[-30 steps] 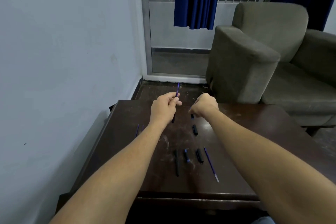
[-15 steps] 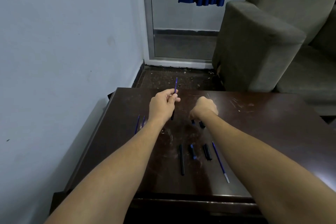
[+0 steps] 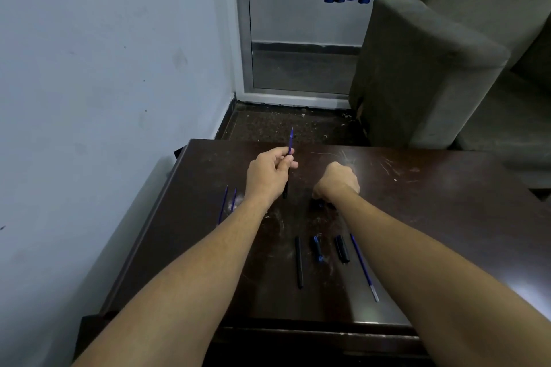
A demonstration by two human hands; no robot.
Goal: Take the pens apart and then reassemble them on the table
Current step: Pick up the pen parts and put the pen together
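Scratched dark wooden table (image 3: 417, 217): at frame centre, a thin blue pen refill with black barrel (image 3: 288, 164) is pinched upright by the left hand (image 3: 269, 174). Beside it, the right hand (image 3: 338, 182) is fisted; contents cannot be told. Loose black pen parts (image 3: 299, 261) lie below, between the forearms.

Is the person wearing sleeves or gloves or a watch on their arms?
No. Both forearms are bare up to the picture's edge, with no sleeves showing. The left hand and right hand have no gloves, and no watch, bracelet or ring shows on the sides facing the camera.
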